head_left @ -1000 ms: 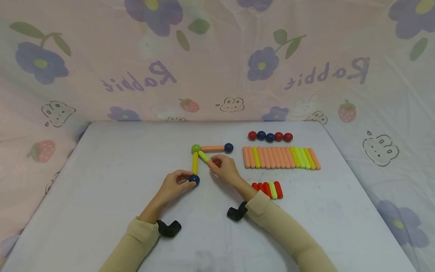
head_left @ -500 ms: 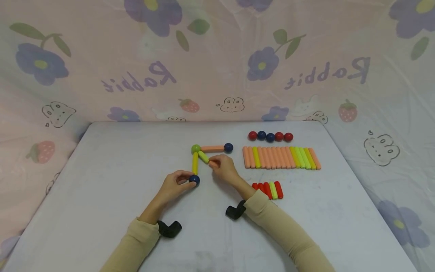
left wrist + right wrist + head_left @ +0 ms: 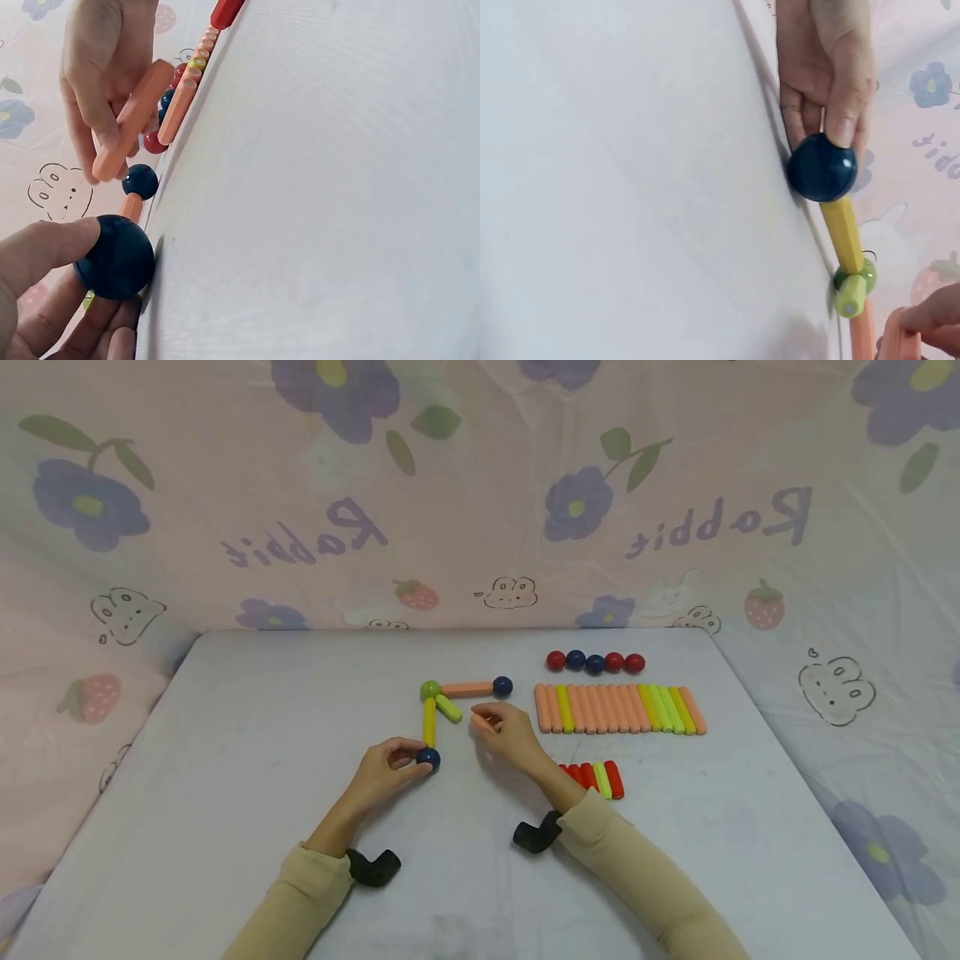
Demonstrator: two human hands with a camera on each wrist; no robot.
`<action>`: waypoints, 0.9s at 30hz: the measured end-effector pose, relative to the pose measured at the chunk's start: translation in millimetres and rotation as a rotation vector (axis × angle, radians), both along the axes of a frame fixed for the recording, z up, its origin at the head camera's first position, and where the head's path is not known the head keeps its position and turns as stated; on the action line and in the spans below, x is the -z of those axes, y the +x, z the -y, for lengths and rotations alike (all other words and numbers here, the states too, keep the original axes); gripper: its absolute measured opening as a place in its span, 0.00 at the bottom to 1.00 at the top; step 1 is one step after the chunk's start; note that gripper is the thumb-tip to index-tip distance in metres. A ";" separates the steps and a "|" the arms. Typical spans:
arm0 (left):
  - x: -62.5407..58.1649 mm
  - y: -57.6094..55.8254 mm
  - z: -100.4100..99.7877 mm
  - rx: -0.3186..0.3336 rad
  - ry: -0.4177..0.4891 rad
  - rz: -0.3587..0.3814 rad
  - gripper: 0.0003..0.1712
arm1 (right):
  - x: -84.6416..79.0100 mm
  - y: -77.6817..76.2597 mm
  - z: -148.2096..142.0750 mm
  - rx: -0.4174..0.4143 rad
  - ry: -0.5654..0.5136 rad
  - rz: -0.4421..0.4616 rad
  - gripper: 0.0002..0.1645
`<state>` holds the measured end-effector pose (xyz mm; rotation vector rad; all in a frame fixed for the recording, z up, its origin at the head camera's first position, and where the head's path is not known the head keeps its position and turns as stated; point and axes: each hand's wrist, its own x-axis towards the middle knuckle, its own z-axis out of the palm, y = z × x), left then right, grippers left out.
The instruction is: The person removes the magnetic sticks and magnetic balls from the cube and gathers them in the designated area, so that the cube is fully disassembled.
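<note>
With thumb and fingers, my left hand [image 3: 385, 770] grips a dark blue ball [image 3: 116, 259] at the near end of a yellow stick [image 3: 429, 722]. That stick runs to a green ball [image 3: 430, 691]. From the green ball a salmon stick [image 3: 467, 690] extends right to another blue ball [image 3: 502, 687], and a short lime stick [image 3: 449, 708] points diagonally toward me. My right hand [image 3: 512, 739] pinches a loose salmon stick [image 3: 133, 124] just right of the lime stick, with a gap between them. In the right wrist view, the lime stick's free end faces the camera.
At the back right lies a row of red and blue balls [image 3: 595, 664]. Nearer is a long row of salmon, yellow and lime sticks [image 3: 603, 708]. Short red and lime sticks [image 3: 613, 779] lie by my right forearm, partly hidden. A patterned curtain [image 3: 465, 527] stands behind the table.
My right hand has drawn back to the right with the salmon stick, opening a gap from the lime stick's end. My left hand stays on the blue ball.
</note>
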<state>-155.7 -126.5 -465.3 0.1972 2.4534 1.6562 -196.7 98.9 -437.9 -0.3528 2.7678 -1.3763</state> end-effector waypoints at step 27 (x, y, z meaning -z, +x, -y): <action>4.6 -1.0 0.8 0.014 0.001 0.005 0.22 | -33.7 27.4 -130.9 0.096 -0.005 0.123 0.26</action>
